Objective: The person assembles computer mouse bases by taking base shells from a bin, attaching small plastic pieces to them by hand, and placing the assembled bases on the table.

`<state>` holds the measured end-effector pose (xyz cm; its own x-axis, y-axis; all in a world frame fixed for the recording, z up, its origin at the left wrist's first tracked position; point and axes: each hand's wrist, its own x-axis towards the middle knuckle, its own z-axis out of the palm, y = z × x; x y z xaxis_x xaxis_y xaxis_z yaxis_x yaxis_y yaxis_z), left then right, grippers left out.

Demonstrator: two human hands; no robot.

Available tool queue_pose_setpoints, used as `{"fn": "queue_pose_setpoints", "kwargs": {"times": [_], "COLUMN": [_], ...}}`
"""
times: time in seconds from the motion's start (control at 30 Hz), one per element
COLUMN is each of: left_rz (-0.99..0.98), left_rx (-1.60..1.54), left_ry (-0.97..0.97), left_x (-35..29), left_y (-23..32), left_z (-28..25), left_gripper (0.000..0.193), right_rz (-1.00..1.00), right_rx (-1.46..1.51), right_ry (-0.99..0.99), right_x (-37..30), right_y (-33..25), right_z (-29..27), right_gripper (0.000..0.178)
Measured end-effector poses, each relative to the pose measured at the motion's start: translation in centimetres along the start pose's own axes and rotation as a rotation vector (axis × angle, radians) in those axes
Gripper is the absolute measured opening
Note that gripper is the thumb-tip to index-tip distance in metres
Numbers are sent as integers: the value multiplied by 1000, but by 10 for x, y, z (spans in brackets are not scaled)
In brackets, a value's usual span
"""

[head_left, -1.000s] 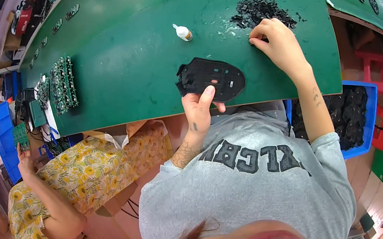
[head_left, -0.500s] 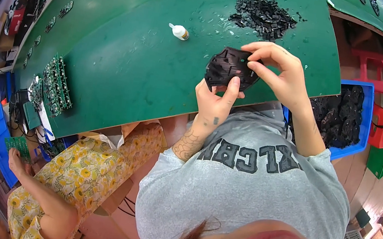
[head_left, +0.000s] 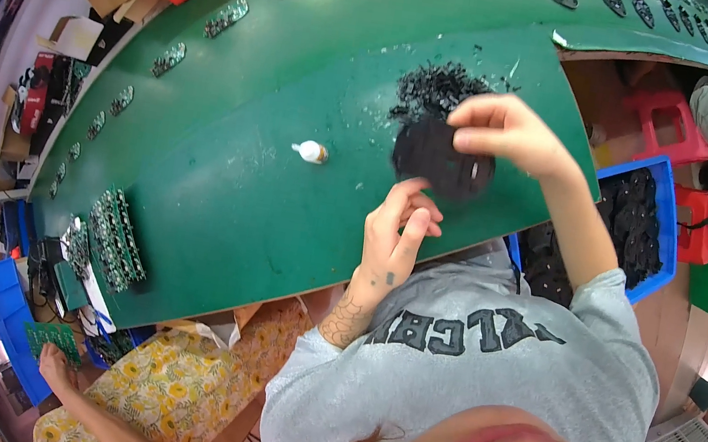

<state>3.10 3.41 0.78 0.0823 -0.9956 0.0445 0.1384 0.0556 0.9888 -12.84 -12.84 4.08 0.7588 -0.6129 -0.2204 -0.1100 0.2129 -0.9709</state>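
A round black plastic part (head_left: 439, 165), blurred by motion, hangs over the green table in front of me. At its upper right edge my right hand (head_left: 507, 134) grips it between thumb and fingers. My left hand (head_left: 394, 232) is just below the part's lower left edge, fingers loosely bent, thumb apart and nothing held. Behind the part lies a heap of small black pieces (head_left: 436, 86), partly covered by it and my right hand. A small white bottle (head_left: 313, 152) lies on its side to the left.
A blue bin (head_left: 664, 219) of black parts stands at my right beside red stools (head_left: 665, 127). Circuit boards (head_left: 115, 239) are stacked at the table's left end; more boards line the far side. At lower left, another person's hand (head_left: 58, 367) holds a green board (head_left: 53, 340).
My left hand has let go of the black part. My right hand holds it, and the part now shows as a blurred disc nearer the heap. The view has shifted.
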Motion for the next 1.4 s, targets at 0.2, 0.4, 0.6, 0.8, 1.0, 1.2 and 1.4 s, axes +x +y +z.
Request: {"fn": "queue_pose_setpoints", "kwargs": {"times": [0.2, 0.4, 0.6, 0.8, 1.0, 1.2, 1.4], "left_rz": [4, -26, 2, 52, 42, 129, 98], "left_rx": [130, 124, 169, 181, 206, 191, 179], "left_ry": [60, 194, 176, 167, 53, 3, 35], "left_x": [-10, -42, -34, -35, -23, -10, -23], "left_y": [2, -7, 2, -14, -9, -5, -6], "left_z": [-1, -12, 7, 11, 17, 22, 22], "left_gripper": [31, 27, 24, 22, 20, 19, 18], "right_rz": [-308, 27, -558, -907, -34, 106, 10], "right_rx": [-392, -1078, -1092, -487, -603, -1082, -1460], "right_ry": [804, 1066, 1194, 1379, 1293, 588, 434], "right_x": [110, 148, 140, -79, -198, -170, -149], "right_y": [13, 19, 35, 17, 248, 295, 331], "right_z": [-167, -215, -237, -141, -115, -55, -98], "right_gripper": [39, 41, 28, 21, 14, 50, 24]}}
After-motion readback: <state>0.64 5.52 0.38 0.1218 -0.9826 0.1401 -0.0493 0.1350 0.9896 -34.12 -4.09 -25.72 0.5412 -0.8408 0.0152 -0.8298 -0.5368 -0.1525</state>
